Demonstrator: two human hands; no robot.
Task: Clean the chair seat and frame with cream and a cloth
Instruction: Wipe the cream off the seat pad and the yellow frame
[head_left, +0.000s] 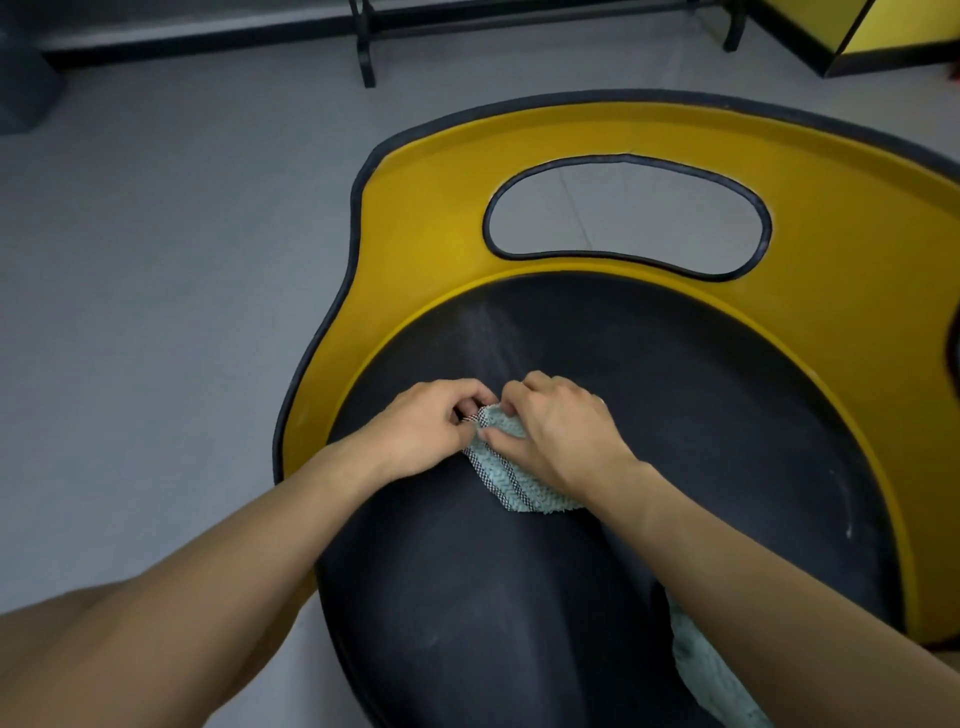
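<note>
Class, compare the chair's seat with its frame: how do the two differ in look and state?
The seat is black; the frame is yellow with dark edging. The frame has an oval hole; the seat is unbroken. The cloth lies on the seat, not on the frame. Both have rounded outlines.

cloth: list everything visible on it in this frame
The cloth is pale mint green and looks like terry textile, with dark checked stripes near one edge. It lies bunched on the black seat, near its middle. The left hand pinches its upper corner; the right hand grips it beside that and covers part of it. More of the same green fabric shows below the right forearm at the seat's near edge; likely one cloth, but the join is hidden.
</note>
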